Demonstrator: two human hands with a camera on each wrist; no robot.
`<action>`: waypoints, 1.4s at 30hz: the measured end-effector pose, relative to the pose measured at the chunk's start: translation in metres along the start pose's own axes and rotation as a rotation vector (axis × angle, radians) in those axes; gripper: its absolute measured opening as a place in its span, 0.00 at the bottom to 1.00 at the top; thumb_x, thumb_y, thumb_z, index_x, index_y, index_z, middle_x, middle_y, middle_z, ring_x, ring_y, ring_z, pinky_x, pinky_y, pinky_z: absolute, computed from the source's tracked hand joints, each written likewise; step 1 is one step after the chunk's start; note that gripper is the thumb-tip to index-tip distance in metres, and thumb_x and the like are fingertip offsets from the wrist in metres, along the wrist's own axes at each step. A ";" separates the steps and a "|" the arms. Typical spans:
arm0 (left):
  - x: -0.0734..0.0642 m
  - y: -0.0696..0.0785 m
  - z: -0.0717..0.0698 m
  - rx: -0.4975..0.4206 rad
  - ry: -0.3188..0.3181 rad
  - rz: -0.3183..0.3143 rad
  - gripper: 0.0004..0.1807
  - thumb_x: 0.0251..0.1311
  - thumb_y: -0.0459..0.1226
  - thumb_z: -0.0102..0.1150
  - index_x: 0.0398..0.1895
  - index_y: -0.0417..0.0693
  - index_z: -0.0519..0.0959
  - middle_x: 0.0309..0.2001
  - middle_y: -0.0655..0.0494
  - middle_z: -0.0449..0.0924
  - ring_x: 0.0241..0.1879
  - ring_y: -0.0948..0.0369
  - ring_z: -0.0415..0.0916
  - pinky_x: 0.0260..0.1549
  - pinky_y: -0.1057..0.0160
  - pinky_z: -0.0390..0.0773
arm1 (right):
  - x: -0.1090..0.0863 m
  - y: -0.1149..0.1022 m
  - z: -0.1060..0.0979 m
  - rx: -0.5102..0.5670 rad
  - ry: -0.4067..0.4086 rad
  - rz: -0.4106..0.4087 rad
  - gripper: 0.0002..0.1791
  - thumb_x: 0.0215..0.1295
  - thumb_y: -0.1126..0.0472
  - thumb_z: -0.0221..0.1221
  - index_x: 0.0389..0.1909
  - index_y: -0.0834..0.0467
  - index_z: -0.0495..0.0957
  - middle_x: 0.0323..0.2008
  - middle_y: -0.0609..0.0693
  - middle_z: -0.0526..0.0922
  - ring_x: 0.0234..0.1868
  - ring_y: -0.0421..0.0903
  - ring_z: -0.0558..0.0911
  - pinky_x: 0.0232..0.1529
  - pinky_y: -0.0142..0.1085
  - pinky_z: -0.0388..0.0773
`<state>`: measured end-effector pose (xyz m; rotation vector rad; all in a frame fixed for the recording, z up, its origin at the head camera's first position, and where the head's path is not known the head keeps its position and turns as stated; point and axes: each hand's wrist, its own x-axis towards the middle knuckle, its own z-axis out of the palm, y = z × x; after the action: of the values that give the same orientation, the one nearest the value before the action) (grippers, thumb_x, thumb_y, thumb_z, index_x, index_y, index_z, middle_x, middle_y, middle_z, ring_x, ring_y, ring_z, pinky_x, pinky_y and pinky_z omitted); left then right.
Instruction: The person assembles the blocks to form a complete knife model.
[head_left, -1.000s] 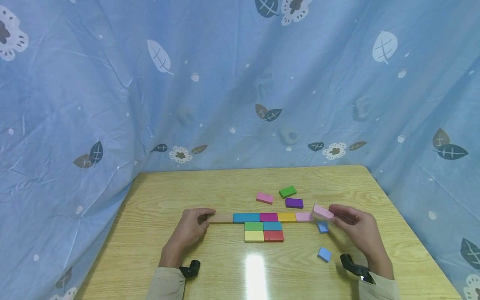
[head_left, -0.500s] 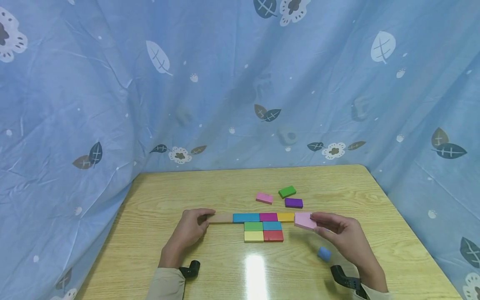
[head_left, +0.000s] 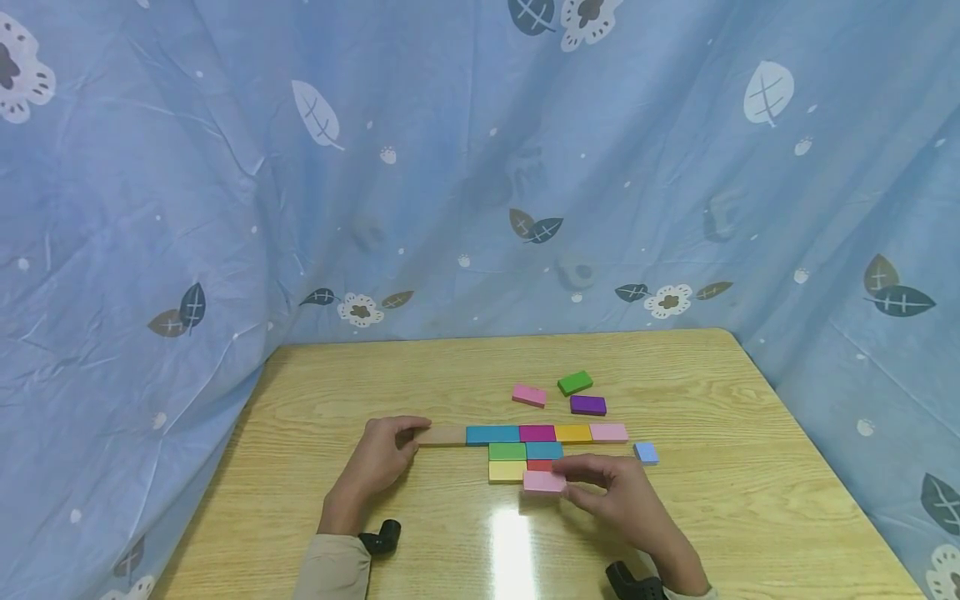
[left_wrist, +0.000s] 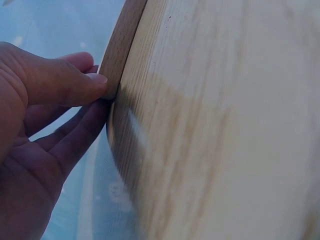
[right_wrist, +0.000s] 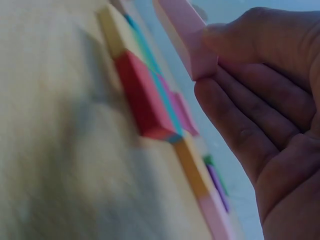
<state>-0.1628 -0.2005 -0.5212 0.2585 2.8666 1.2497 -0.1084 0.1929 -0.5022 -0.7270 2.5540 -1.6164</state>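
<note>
My left hand [head_left: 378, 458] pinches the left end of a plain wooden block [head_left: 442, 436], thumb against its near side in the left wrist view. That block begins a row continued by a blue block [head_left: 492, 436], a magenta block [head_left: 537, 433], an orange block [head_left: 573, 433] and a pale pink block [head_left: 608, 432]. Below the row lie a green block [head_left: 507, 452], a teal block [head_left: 544, 451], a yellow block [head_left: 507, 472] and a red block [right_wrist: 145, 97]. My right hand [head_left: 615, 496] holds another pale pink block [head_left: 543, 482] by its right end, raised off the table, partly covering the red one.
Behind the row lie a loose pink block [head_left: 529, 396], a dark green block [head_left: 575, 383] and a purple block [head_left: 588, 406]. A small light blue block [head_left: 646, 453] sits right of the row. Blue curtain [head_left: 450, 167] surrounds the wooden table [head_left: 337, 375].
My right hand has carried the pale pink block leftward and nearer to me, from the row's right end to over the red block. My left hand stays put.
</note>
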 end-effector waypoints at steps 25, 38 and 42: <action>0.002 0.000 0.000 -0.005 0.010 0.032 0.23 0.65 0.19 0.67 0.59 0.47 0.90 0.58 0.51 0.91 0.62 0.50 0.87 0.64 0.48 0.87 | 0.002 -0.008 0.058 -0.306 0.042 -0.258 0.18 0.56 0.74 0.76 0.47 0.56 0.92 0.43 0.43 0.94 0.46 0.39 0.92 0.50 0.36 0.92; 0.002 -0.003 0.000 -0.010 0.008 0.026 0.23 0.65 0.19 0.68 0.59 0.48 0.90 0.58 0.51 0.91 0.62 0.50 0.87 0.62 0.49 0.88 | 0.011 -0.012 0.075 -0.353 0.044 -0.324 0.13 0.62 0.72 0.76 0.43 0.53 0.92 0.41 0.42 0.94 0.43 0.38 0.91 0.49 0.32 0.90; 0.001 -0.003 -0.001 -0.006 0.010 0.037 0.23 0.65 0.20 0.68 0.59 0.48 0.90 0.57 0.50 0.91 0.61 0.50 0.87 0.62 0.48 0.88 | 0.014 -0.014 0.078 -0.349 0.050 -0.310 0.12 0.62 0.72 0.75 0.43 0.54 0.92 0.40 0.42 0.94 0.42 0.37 0.90 0.48 0.31 0.90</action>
<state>-0.1644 -0.2031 -0.5230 0.3070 2.8788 1.2689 -0.0948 0.1165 -0.5233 -1.1744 2.9176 -1.2709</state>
